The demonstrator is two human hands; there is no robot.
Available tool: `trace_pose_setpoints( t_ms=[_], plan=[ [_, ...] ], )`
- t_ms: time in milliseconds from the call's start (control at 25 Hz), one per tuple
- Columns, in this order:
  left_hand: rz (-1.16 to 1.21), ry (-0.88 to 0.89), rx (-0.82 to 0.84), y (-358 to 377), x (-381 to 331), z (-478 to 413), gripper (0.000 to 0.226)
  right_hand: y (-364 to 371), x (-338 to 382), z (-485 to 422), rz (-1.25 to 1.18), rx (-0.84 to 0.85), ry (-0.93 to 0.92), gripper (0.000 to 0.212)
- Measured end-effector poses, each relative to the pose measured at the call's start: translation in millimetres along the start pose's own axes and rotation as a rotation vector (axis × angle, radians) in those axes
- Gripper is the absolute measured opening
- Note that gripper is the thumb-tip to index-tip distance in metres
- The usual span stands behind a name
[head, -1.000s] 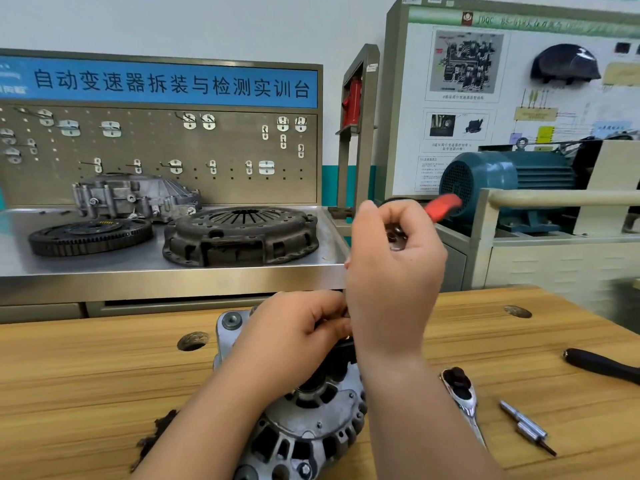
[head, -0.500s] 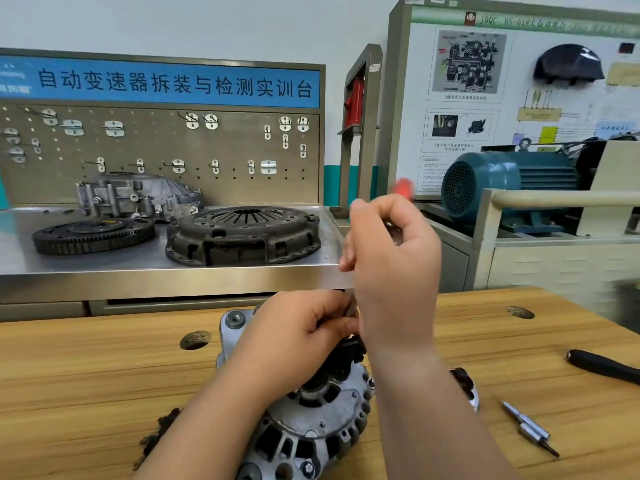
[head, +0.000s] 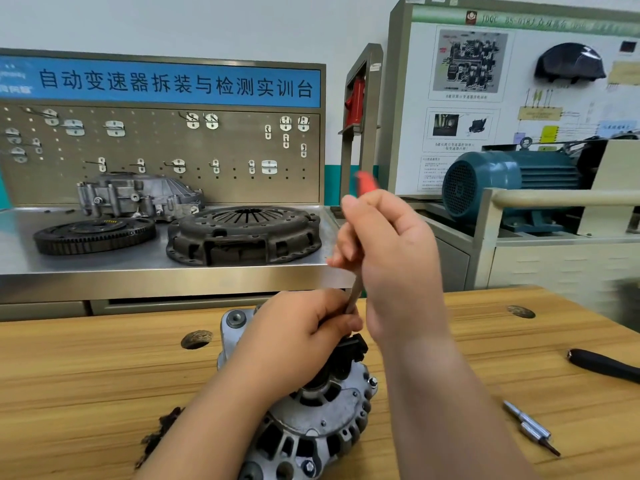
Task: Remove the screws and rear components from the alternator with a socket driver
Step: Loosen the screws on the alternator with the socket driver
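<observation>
On the light wooden workbench (head: 86,386) the silver cast-aluminium alternator (head: 322,420) lies rear-up. The left hand (head: 294,344) grips the alternator's rear, fingers curled. The right hand (head: 391,265) is clamped round the red-handled socket driver (head: 354,296). Its handle tip has swung from right to left, so a screw is probably backing out.

The ribbed cast-metal alternator (head: 313,427) is silver-grey, with black at its rear. The slim socket driver (head: 354,295) has a grey shaft and a red handle end. The wooden bench (head: 86,393) is honey-brown with streaky grain. Behind, the finned electric motor (head: 502,181) is teal, and the long sign strip (head: 173,85) is blue with dark characters
</observation>
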State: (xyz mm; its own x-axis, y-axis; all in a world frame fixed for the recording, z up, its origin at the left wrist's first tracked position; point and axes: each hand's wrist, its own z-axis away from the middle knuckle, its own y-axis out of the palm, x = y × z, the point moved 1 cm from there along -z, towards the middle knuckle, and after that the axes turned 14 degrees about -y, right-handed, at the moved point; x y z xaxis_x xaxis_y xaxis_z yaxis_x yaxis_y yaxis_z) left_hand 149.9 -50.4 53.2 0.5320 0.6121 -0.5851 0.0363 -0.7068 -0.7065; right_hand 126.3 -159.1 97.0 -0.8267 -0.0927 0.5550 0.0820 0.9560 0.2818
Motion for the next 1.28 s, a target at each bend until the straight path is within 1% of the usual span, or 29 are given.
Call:
trace_pose_setpoints(
  t_ms=[40, 80, 120, 160, 200, 280, 320, 360, 400, 440, 480, 560, 600, 640, 680, 720, 760, 840, 920, 960, 1000, 1040, 1080, 1160, 1200, 1240, 1280],
  plan=[
    [0.0, -0.005, -0.005, -0.3, -0.8, -0.2, 0.012, 1.6, -1.9, 3.4, 0.183, -0.132, -0.096, 0.03],
    [0.003, -0.002, -0.01, -0.4, -1.6, 0.2, 0.016, 4.1, -3.0, 5.7, 0.306, -0.22, -0.155, 0.029],
    [0.009, 0.006, -0.007, 0.3, -0.4, -0.3, 0.014, 5.7, -4.0, 6.6, 0.338, -0.243, -0.162, 0.029],
    [0.022, 0.009, -0.003, 0.6, 0.6, -1.0, 0.009, 5.8, -3.7, 6.0, 0.277, -0.205, -0.129, 0.028],
    [0.03, 0.002, 0.003, 0.2, 0.2, -0.4, 0.011, 4.7, -2.1, 3.4, 0.131, -0.116, -0.07, 0.027],
    [0.047, 0.003, 0.019, -0.5, 0.2, 1.3, 0.025, 1.1, 3.6, -2.6, -0.246, 0.164, 0.078, 0.026],
    [0.047, 0.011, 0.024, -1.0, 0.0, 2.0, 0.029, -0.6, 7.1, -4.2, -0.377, 0.295, 0.126, 0.025],
    [0.041, 0.012, 0.03, -1.6, -0.4, 2.0, 0.029, -0.9, 8.8, -4.2, -0.446, 0.377, 0.147, 0.024],
    [0.038, 0.012, 0.037, -1.9, 0.8, 1.7, 0.027, 0.0, 7.8, -3.4, -0.441, 0.388, 0.141, 0.024],
    [0.031, 0.003, 0.044, -1.8, 0.6, 1.3, 0.025, 2.2, 4.8, -2.0, -0.366, 0.322, 0.112, 0.026],
    [0.042, -0.005, 0.046, -2.0, 0.4, 1.1, 0.023, 4.6, 1.3, 0.1, -0.236, 0.203, 0.058, 0.027],
    [0.072, -0.022, 0.03, -1.3, -0.3, 0.6, 0.016, 7.3, -3.9, 5.8, 0.106, -0.102, -0.116, 0.028],
    [0.067, -0.02, 0.012, -1.4, -1.7, 0.6, 0.019, 7.6, -5.4, 8.1, 0.239, -0.222, -0.182, 0.028],
    [0.063, -0.016, 0.007, -1.3, -2.5, 0.9, 0.021, 7.0, -5.9, 8.8, 0.299, -0.287, -0.205, 0.028],
    [0.052, -0.014, 0.013, -0.1, -1.2, -0.1, 0.017, 5.8, -6.5, 8.0, 0.287, -0.301, -0.189, 0.028],
    [0.046, -0.02, 0.02, 0.6, -0.1, -0.8, 0.014, 4.1, -6.5, 5.7, 0.221, -0.259, -0.153, 0.027],
    [0.052, -0.028, 0.031, 0.6, 0.4, -1.1, 0.018, 2.9, -5.7, 2.8, 0.108, -0.173, -0.105, 0.027],
    [0.097, -0.015, 0.051, -0.4, 1.7, 0.0, 0.026, -0.8, -2.8, -1.7, -0.206, 0.089, 0.013, 0.026],
    [0.096, 0.005, 0.074, -2.2, 0.8, 2.6, 0.023, -4.6, 1.2, -3.0, -0.509, 0.338, 0.098, 0.025],
    [0.088, 0.009, 0.079, -2.8, 1.1, 3.2, 0.022, -6.2, 2.2, -3.1, -0.589, 0.409, 0.107, 0.023],
    [0.082, 0.012, 0.07, -2.6, 0.7, 2.8, 0.022, -6.8, 1.7, -3.5, -0.595, 0.418, 0.099, 0.022],
    [0.073, 0.007, 0.055, -2.2, 0.4, 1.8, 0.022, -6.2, -0.5, -3.1, -0.517, 0.352, 0.075, 0.023],
    [0.066, -0.009, 0.041, -1.3, 0.0, 0.2, 0.021, -4.7, -3.5, -2.0, -0.36, 0.233, 0.034, 0.025],
    [0.055, -0.03, 0.025, 0.3, -1.1, -1.8, 0.021, -2.3, -7.3, 2.5, 0.078, -0.081, -0.118, 0.027],
    [0.052, -0.026, 0.021, 1.0, -0.9, -2.1, 0.02, -0.7, -8.1, 4.3, 0.247, -0.198, -0.178, 0.028],
    [0.051, -0.02, 0.016, 1.5, -0.4, -2.3, 0.017, 1.1, -8.2, 4.7, 0.315, -0.249, -0.191, 0.028],
    [0.051, -0.018, 0.016, 1.4, 0.2, -2.1, 0.015, 1.5, -8.8, 4.4, 0.283, -0.235, -0.166, 0.028]
  ],
)
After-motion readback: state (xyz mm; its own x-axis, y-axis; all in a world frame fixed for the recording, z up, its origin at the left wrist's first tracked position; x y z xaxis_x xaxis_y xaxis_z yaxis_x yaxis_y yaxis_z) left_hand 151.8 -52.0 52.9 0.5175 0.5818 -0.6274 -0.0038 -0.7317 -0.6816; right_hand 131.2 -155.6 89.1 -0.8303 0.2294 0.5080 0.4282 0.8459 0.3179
